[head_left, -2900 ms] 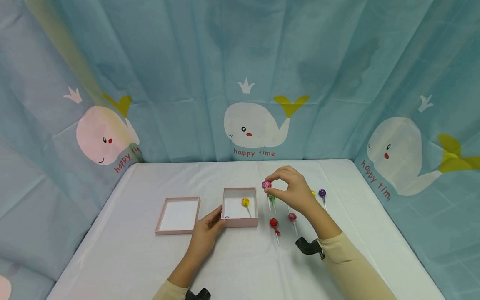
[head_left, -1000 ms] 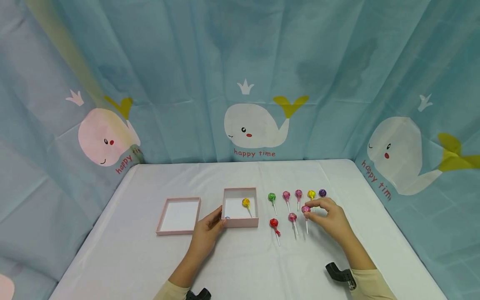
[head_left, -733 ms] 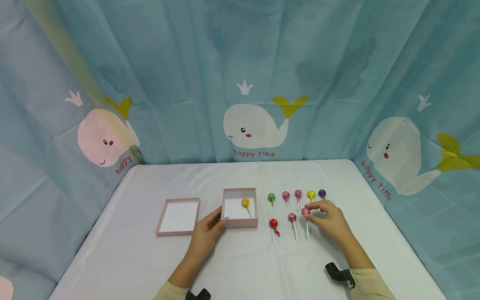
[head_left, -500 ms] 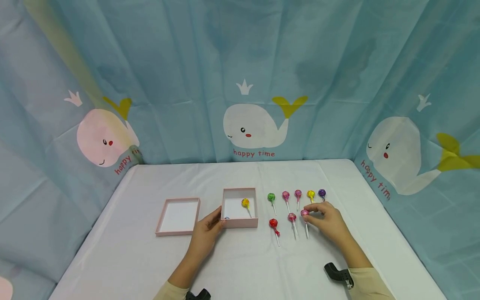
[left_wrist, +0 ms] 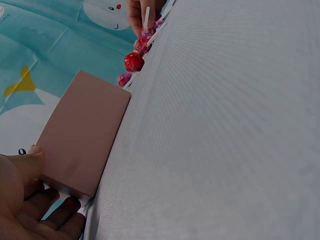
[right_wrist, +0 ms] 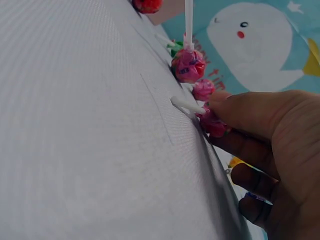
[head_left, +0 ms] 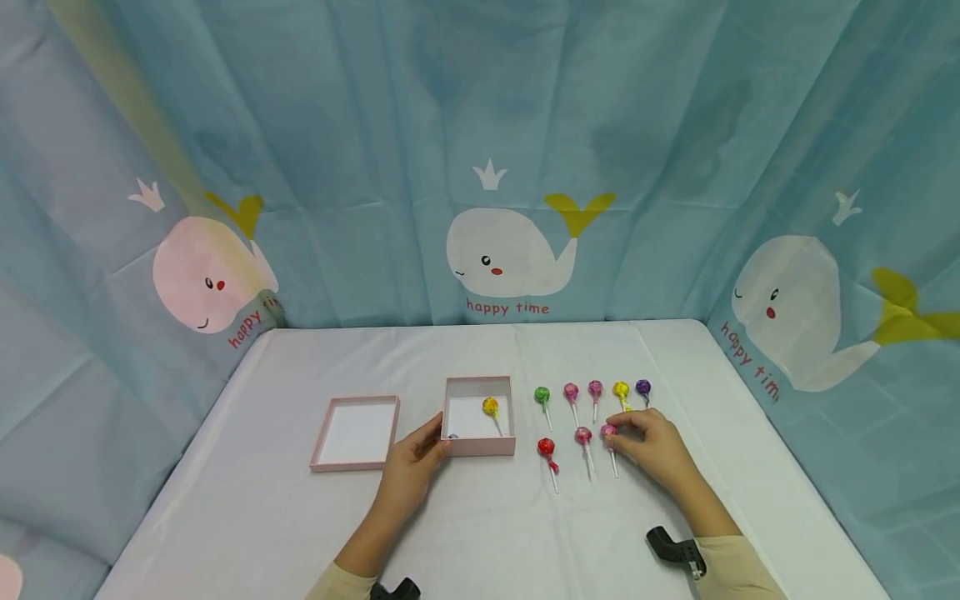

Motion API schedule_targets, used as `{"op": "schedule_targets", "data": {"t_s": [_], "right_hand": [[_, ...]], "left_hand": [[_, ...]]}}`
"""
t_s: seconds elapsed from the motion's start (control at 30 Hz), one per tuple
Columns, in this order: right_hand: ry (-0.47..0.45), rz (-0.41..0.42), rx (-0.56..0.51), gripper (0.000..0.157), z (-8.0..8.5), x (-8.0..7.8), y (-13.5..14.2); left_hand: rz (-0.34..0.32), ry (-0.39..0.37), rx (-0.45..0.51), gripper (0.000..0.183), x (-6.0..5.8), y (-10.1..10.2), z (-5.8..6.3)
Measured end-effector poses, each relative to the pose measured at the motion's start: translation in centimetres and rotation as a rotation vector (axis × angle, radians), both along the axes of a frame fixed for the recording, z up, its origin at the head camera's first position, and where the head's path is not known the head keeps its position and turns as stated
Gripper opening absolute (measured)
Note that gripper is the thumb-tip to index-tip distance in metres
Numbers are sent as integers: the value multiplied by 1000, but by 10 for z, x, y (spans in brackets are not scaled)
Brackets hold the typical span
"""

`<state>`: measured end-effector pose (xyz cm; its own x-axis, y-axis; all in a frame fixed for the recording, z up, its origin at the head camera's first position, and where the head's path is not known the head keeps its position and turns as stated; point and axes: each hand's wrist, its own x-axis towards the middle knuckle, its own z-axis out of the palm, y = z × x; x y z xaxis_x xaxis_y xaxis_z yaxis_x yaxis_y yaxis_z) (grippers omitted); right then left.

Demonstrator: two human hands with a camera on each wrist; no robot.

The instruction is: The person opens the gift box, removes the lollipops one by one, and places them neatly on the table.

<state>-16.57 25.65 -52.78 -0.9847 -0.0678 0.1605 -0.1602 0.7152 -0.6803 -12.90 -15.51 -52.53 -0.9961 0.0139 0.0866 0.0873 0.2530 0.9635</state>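
Observation:
My right hand [head_left: 657, 446] pinches the round head of a pink lollipop [right_wrist: 214, 124] between thumb and finger. That lollipop is at the table surface, its white stick pointing toward me. Left of it lie another pink lollipop [head_left: 583, 435] and a red lollipop [head_left: 547, 447]. Behind them is a row with a green lollipop [head_left: 542, 394], two pink ones, a yellow lollipop [head_left: 621, 389] and a purple lollipop [head_left: 643, 387]. My left hand [head_left: 408, 468] holds the left front corner of an open pink box [head_left: 480, 447]. Inside the box lies a yellow lollipop [head_left: 491, 407], with a bluish bit partly hidden by the front wall.
A shallow pink lid [head_left: 356, 467] lies inner side up to the left of the box. Everything stands on a table with a white cloth [head_left: 247, 500]. A blue curtain [head_left: 360, 167] with whale prints hangs behind and along the sides.
My right hand has carried the pink lollipop from beside the box to the right and lowered it at the front row's right end. My left hand has stayed on the box.

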Motion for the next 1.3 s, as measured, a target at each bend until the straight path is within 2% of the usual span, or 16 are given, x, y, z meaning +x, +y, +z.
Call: {"op": "schedule_targets", "data": {"t_s": [0.67, 1.13, 1.3], "right_hand": [[-18, 10, -18, 28, -6, -1, 0], [-17, 13, -11, 29, -2, 0, 0], [11, 11, -25, 28, 5, 1, 0]], "left_hand": [[-10, -4, 26, 58, -2, -2, -3], [2, -12, 17, 56, -1, -1, -1], [4, -14, 27, 55, -2, 0, -1]]}}
